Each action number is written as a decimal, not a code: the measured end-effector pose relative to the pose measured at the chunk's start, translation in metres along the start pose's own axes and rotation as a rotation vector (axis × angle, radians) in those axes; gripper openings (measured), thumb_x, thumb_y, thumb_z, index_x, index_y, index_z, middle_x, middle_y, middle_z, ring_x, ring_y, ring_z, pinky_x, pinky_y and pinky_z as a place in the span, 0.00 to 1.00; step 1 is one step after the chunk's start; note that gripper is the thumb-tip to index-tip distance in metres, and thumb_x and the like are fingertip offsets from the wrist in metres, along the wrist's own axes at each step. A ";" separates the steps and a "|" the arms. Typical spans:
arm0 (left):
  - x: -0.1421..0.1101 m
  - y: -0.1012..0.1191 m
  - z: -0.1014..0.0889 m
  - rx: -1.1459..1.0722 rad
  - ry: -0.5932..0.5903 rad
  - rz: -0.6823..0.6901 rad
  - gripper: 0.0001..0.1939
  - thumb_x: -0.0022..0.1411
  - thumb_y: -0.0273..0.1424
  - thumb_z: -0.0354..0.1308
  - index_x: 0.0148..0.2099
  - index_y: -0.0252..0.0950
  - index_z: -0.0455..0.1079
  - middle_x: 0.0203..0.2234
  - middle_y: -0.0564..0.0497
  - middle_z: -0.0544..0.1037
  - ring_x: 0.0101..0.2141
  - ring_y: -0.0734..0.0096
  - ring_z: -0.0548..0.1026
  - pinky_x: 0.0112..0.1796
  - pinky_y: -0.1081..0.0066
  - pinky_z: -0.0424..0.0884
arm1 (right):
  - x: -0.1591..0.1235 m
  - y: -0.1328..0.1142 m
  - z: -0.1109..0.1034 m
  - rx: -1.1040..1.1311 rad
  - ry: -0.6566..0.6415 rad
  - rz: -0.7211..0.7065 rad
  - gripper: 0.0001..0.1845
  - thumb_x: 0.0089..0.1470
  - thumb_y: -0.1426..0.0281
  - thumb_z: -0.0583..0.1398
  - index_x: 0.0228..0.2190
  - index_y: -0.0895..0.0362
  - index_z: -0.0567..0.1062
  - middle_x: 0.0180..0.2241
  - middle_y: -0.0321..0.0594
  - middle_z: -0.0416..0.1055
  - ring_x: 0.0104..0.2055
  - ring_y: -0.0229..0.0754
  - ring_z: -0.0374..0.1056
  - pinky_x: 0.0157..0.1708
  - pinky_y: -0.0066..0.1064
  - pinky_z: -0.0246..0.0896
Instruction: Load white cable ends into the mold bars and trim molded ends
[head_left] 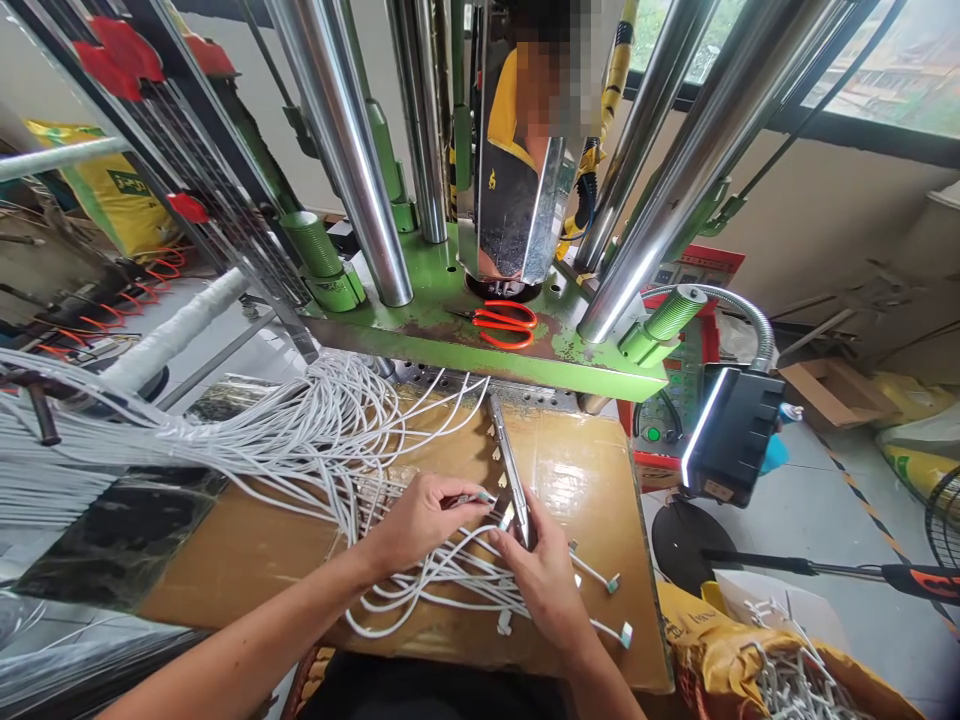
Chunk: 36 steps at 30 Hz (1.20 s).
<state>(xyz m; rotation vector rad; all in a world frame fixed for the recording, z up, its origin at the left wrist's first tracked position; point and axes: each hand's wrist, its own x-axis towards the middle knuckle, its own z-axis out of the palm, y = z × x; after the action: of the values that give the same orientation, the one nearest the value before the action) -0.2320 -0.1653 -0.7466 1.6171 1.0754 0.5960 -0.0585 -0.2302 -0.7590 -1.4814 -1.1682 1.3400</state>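
Metal bar (510, 465) (long axis away), both hands touching

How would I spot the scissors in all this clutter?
Find the green steel platform of the machine, where the shiny columns rise. The scissors lie flat on top of it, near its middle, above the cardboard-covered bench. Their bright orange-red handle loops are the only such colour on the green surface.
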 end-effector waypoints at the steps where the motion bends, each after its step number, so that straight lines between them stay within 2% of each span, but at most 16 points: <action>1: 0.000 -0.002 0.000 0.090 -0.003 0.072 0.08 0.61 0.31 0.58 0.36 0.35 0.79 0.31 0.49 0.82 0.33 0.65 0.77 0.36 0.71 0.69 | 0.000 0.000 0.000 -0.008 0.003 -0.001 0.23 0.53 0.65 0.61 0.51 0.57 0.68 0.27 0.30 0.61 0.28 0.35 0.52 0.29 0.26 0.54; 4: 0.002 -0.010 0.001 0.265 -0.003 0.267 0.11 0.62 0.26 0.55 0.41 0.35 0.78 0.34 0.47 0.82 0.35 0.64 0.78 0.39 0.70 0.70 | 0.000 -0.001 0.000 -0.012 0.004 -0.014 0.23 0.53 0.65 0.61 0.51 0.57 0.68 0.28 0.30 0.62 0.29 0.35 0.53 0.30 0.26 0.55; 7: 0.006 -0.017 0.003 0.360 -0.024 0.403 0.13 0.62 0.23 0.53 0.43 0.35 0.77 0.35 0.46 0.82 0.36 0.63 0.78 0.40 0.69 0.70 | 0.000 0.000 -0.001 -0.018 0.003 -0.032 0.23 0.53 0.66 0.61 0.51 0.57 0.68 0.28 0.30 0.61 0.28 0.35 0.53 0.30 0.26 0.55; 12: 0.013 -0.016 0.004 0.370 -0.042 0.482 0.15 0.63 0.22 0.49 0.45 0.35 0.76 0.37 0.45 0.81 0.38 0.62 0.77 0.42 0.67 0.70 | 0.001 0.000 -0.002 -0.013 -0.009 -0.017 0.22 0.53 0.65 0.61 0.49 0.57 0.69 0.27 0.29 0.59 0.28 0.35 0.52 0.29 0.26 0.54; 15: 0.015 -0.010 0.001 0.281 -0.018 0.395 0.12 0.63 0.25 0.52 0.41 0.36 0.77 0.34 0.47 0.81 0.36 0.64 0.76 0.40 0.68 0.69 | 0.001 -0.001 -0.002 0.038 -0.039 0.016 0.19 0.54 0.64 0.61 0.47 0.56 0.70 0.26 0.29 0.57 0.27 0.34 0.50 0.27 0.25 0.52; 17: 0.015 -0.006 -0.004 0.154 0.018 0.208 0.08 0.62 0.29 0.57 0.37 0.36 0.78 0.31 0.48 0.80 0.34 0.65 0.76 0.38 0.69 0.68 | 0.001 -0.002 -0.002 0.054 -0.035 0.028 0.20 0.53 0.64 0.62 0.47 0.57 0.70 0.26 0.29 0.58 0.27 0.34 0.51 0.26 0.25 0.52; 19: 0.014 -0.004 -0.010 -0.097 0.063 -0.007 0.08 0.59 0.34 0.62 0.38 0.36 0.78 0.32 0.50 0.79 0.34 0.67 0.74 0.38 0.71 0.68 | 0.002 -0.003 -0.002 0.047 -0.020 0.034 0.21 0.51 0.64 0.62 0.47 0.57 0.71 0.27 0.30 0.60 0.28 0.35 0.51 0.27 0.25 0.53; 21: 0.013 -0.003 -0.014 -0.434 0.087 -0.131 0.12 0.57 0.36 0.64 0.41 0.34 0.77 0.31 0.50 0.78 0.34 0.70 0.73 0.39 0.72 0.68 | 0.003 -0.003 -0.001 0.037 -0.007 0.030 0.22 0.51 0.64 0.63 0.48 0.56 0.70 0.28 0.31 0.62 0.28 0.35 0.53 0.28 0.25 0.54; 24: 0.014 -0.005 -0.014 -0.839 0.100 -0.170 0.15 0.57 0.36 0.66 0.44 0.34 0.74 0.26 0.52 0.74 0.28 0.76 0.70 0.32 0.76 0.66 | 0.003 -0.002 -0.001 0.019 -0.004 0.016 0.23 0.51 0.64 0.63 0.49 0.56 0.70 0.29 0.32 0.63 0.29 0.36 0.54 0.29 0.26 0.54; 26: 0.016 -0.006 -0.012 -0.952 0.148 -0.179 0.15 0.54 0.35 0.68 0.44 0.35 0.73 0.24 0.54 0.74 0.21 0.81 0.66 0.24 0.79 0.59 | 0.003 -0.001 -0.002 0.010 -0.011 0.023 0.23 0.51 0.64 0.63 0.49 0.57 0.70 0.27 0.31 0.62 0.28 0.35 0.53 0.27 0.26 0.54; 28: 0.018 -0.006 -0.012 -0.923 0.185 -0.170 0.15 0.52 0.33 0.70 0.41 0.35 0.73 0.25 0.54 0.76 0.19 0.84 0.63 0.21 0.81 0.55 | 0.004 -0.001 -0.002 0.010 -0.017 0.037 0.22 0.51 0.63 0.63 0.47 0.57 0.71 0.27 0.30 0.60 0.27 0.35 0.51 0.27 0.25 0.53; 30: 0.019 -0.005 -0.014 -0.782 0.138 -0.146 0.13 0.53 0.34 0.69 0.39 0.33 0.75 0.27 0.50 0.78 0.19 0.83 0.65 0.23 0.79 0.59 | 0.004 -0.001 -0.002 0.020 -0.014 0.046 0.22 0.51 0.63 0.63 0.48 0.57 0.71 0.26 0.30 0.59 0.27 0.35 0.51 0.26 0.25 0.52; 33: 0.020 -0.003 -0.020 -0.393 0.027 -0.094 0.14 0.58 0.38 0.63 0.43 0.34 0.79 0.32 0.46 0.81 0.25 0.74 0.72 0.30 0.74 0.69 | 0.004 -0.003 -0.001 0.038 -0.011 0.070 0.25 0.50 0.63 0.63 0.50 0.57 0.70 0.25 0.30 0.59 0.26 0.35 0.51 0.25 0.25 0.52; 36: 0.025 -0.006 -0.022 -0.005 0.032 0.085 0.11 0.61 0.34 0.60 0.42 0.37 0.80 0.36 0.46 0.83 0.36 0.64 0.79 0.39 0.69 0.73 | 0.003 -0.004 0.000 0.040 -0.004 0.103 0.28 0.49 0.62 0.63 0.51 0.57 0.69 0.25 0.29 0.59 0.27 0.35 0.51 0.26 0.26 0.53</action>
<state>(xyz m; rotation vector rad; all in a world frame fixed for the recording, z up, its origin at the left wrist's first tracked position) -0.2401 -0.1330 -0.7482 1.6600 1.0318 0.6825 -0.0585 -0.2260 -0.7564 -1.5287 -1.0743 1.4275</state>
